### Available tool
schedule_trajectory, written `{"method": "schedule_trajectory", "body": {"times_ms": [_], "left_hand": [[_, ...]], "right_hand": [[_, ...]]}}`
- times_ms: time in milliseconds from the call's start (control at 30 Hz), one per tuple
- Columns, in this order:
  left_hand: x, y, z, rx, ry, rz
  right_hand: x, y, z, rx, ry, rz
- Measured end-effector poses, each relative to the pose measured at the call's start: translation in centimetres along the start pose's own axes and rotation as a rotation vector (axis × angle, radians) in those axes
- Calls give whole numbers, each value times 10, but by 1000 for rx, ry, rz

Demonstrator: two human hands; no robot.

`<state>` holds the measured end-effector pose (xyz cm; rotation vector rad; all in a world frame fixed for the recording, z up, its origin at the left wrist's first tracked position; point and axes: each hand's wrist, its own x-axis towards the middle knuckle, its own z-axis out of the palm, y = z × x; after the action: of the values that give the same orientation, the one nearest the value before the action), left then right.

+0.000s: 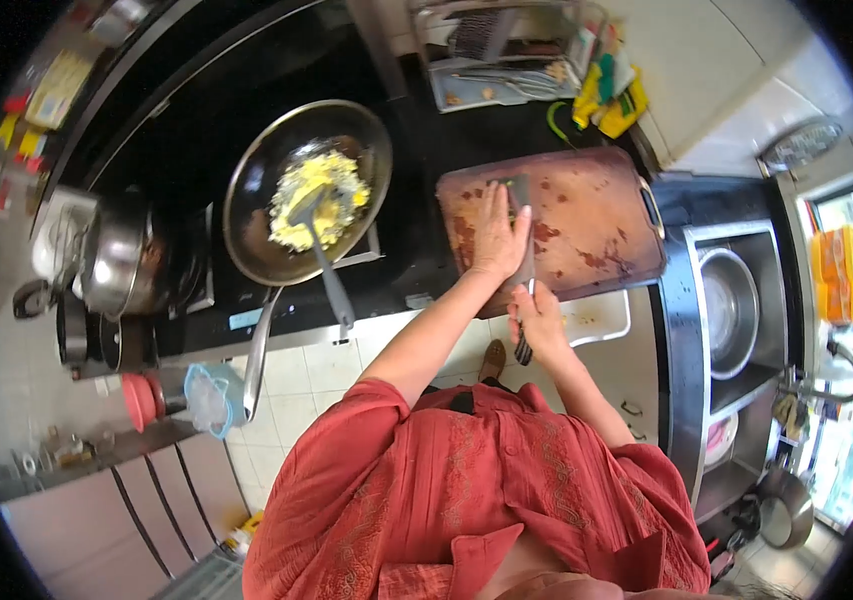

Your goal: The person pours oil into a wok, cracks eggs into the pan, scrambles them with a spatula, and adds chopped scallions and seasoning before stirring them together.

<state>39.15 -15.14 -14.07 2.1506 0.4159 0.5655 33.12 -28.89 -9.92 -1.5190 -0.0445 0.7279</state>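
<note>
My right hand (pixel 540 318) is wrapped round the dark handle of a broad-bladed kitchen knife (pixel 526 262). The blade lies over the left part of a worn wooden cutting board (pixel 586 215). My left hand (pixel 499 238) rests along the blade's left side, fingers stretched out and thumb across the metal. A bit of green shows by the blade's far end; most of what is under the hand is hidden. Left of the board, a frying pan (pixel 236 225) holds crumbled yellow and white food (pixel 291 232), likely egg. A grey spatula (pixel 331 285) leans in it.
A metal pot (pixel 121 255) stands far left. Behind the board are a dish rack (pixel 433 75) and a yellow-green packet (pixel 621 110). To the right, a sink holds a metal basin (pixel 746 310). The frying pan's handle (pixel 259 355) sticks out past the counter edge.
</note>
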Motion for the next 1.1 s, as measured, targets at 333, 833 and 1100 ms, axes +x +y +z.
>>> {"method": "schedule_trajectory", "body": {"times_ms": [333, 833, 1100], "left_hand": [[119, 80, -168, 184, 607, 464], [111, -41, -329, 18, 432, -152], [107, -51, -345, 360, 360, 102]], "right_hand": [[20, -143, 73, 34, -303, -336], [50, -155, 147, -996, 23, -930], [22, -138, 171, -1547, 229, -1108]]}}
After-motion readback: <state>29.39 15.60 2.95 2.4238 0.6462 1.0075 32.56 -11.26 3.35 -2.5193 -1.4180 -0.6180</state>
